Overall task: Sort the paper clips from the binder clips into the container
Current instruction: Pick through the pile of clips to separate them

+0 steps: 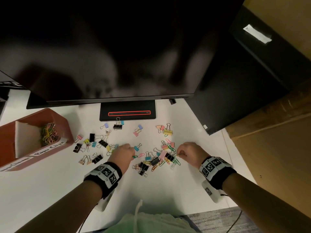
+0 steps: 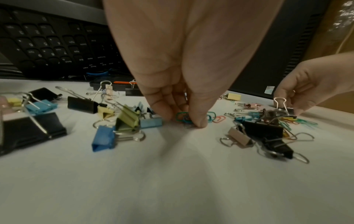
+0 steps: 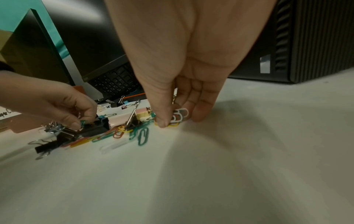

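Readable text is sparse. You've got a handwritten white label (image 1: pixel 50 149) on the front wall of the container (image 1: pixel 65 125); it reads "Paper Clips", beside the compartment with the paper clips (image 1: pixel 48 134). A second label (image 1: pixel 16 163) sits left of it on the same wall; the writing there is too blurred to read. Your keyboard (image 2: pixel 47 45) shows numpad digits upside down in the left wrist view: 1, 2, 5, 6, 7, 8, 9 can be made out. Both wristbands (image 1: pixel 107 174) carry black-and-white square code markers, no legible characters.
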Demonstrator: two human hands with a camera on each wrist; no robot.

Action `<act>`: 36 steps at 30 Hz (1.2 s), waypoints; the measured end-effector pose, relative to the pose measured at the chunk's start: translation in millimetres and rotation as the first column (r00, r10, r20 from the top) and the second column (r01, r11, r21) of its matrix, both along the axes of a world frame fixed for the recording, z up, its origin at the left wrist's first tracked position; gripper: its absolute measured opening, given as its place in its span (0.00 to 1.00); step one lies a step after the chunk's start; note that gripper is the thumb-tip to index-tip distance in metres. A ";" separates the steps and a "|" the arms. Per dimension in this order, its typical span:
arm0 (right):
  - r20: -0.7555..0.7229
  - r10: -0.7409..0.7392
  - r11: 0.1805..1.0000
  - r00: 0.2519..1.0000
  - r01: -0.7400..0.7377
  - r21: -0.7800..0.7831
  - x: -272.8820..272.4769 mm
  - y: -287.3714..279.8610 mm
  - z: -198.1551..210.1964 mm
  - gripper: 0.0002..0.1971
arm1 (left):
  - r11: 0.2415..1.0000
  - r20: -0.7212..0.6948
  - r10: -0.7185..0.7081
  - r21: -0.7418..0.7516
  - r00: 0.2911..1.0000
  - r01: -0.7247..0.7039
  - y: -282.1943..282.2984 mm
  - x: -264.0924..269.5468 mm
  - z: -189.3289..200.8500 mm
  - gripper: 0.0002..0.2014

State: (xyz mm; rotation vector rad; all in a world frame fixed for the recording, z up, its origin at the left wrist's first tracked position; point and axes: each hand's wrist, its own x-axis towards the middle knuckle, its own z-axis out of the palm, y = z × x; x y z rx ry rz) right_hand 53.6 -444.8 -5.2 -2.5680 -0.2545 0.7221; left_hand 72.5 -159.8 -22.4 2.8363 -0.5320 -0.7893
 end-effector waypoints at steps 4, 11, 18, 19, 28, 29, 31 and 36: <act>-0.052 -0.039 0.998 0.998 0.037 -0.045 0.0 4.2 -0.2 0.11 | 0.997 0.063 -0.072 0.023 0.995 0.071 5.3 -7.2 -5.5 0.08; -0.045 -0.136 0.989 0.990 0.133 -0.062 -5.9 8.5 6.2 0.10 | 0.952 0.032 0.108 -0.291 0.994 -0.094 18.7 -8.2 9.0 0.02; 0.197 -0.130 0.989 0.972 0.112 0.100 17.4 67.7 62.5 0.06 | 0.749 0.174 0.516 -0.567 0.839 -0.343 99.7 16.3 94.6 0.02; 0.212 -0.099 0.989 0.972 0.072 0.128 23.7 89.9 69.1 0.07 | 0.744 0.206 0.548 -0.563 0.811 -0.360 117.4 18.4 105.3 0.03; 0.288 0.079 0.903 0.954 -0.191 0.386 83.3 342.8 94.7 0.07 | 0.731 0.205 0.661 -0.395 0.722 -0.556 242.4 36.7 111.0 0.06; 0.275 0.085 0.904 0.958 -0.190 0.383 87.1 364.3 91.4 0.08 | 0.728 0.173 0.659 -0.389 0.732 -0.564 245.1 37.8 106.9 0.07; 0.222 0.093 0.922 0.971 -0.168 0.348 91.7 395.5 82.4 0.10 | 0.734 0.130 0.641 -0.392 0.756 -0.555 250.6 38.3 98.3 0.10; 0.145 0.022 0.912 0.989 -0.079 0.402 84.7 400.5 72.7 0.15 | 0.785 0.210 0.570 -0.425 0.794 -0.451 261.3 30.2 97.4 0.16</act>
